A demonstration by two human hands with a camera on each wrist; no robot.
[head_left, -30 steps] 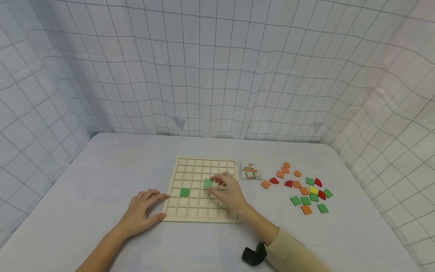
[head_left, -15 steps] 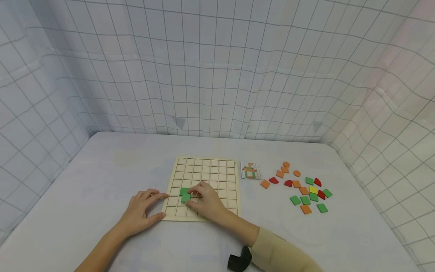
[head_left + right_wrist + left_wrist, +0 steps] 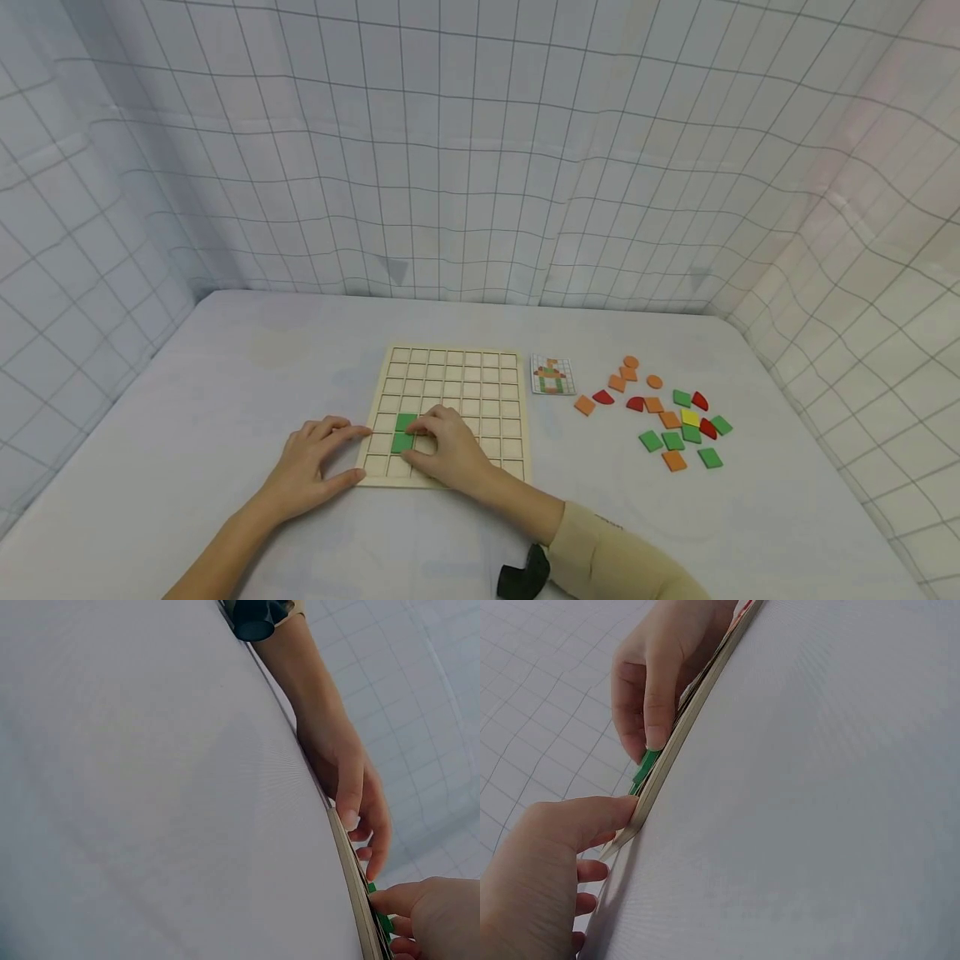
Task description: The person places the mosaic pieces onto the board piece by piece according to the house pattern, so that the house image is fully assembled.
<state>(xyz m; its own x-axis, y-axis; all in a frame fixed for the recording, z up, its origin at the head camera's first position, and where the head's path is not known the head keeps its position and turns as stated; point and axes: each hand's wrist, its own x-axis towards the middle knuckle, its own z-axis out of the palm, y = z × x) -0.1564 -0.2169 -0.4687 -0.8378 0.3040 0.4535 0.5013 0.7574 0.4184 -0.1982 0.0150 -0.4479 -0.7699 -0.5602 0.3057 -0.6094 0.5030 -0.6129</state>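
Note:
A pale wooden grid board (image 3: 480, 385) lies on the table. My right hand (image 3: 453, 454) is over its left part, thumb and fingertips pinching a green square tile (image 3: 402, 442). Seen in the left wrist view, that green tile (image 3: 643, 769) is slightly raised and tilted at the board. Just behind it, another green tile (image 3: 406, 422) sits in a grid cell. My left hand (image 3: 311, 462) rests at the board's left edge, its index finger and thumb touching the rim with fingers spread. The right wrist view shows both hands close to the board's edge (image 3: 346, 859).
A small pattern card (image 3: 552, 375) lies right of the board. Farther right are scattered orange squares (image 3: 670, 420), orange circles (image 3: 655, 382), red quarter-round pieces (image 3: 603, 397), green tiles (image 3: 651, 441) and a yellow tile (image 3: 690, 417). A gridded white curtain (image 3: 480, 208) surrounds the table.
My right hand has carried the green tile leftward across the board, then lowered it to the cell in front of the first green tile. My left hand has stayed at the edge.

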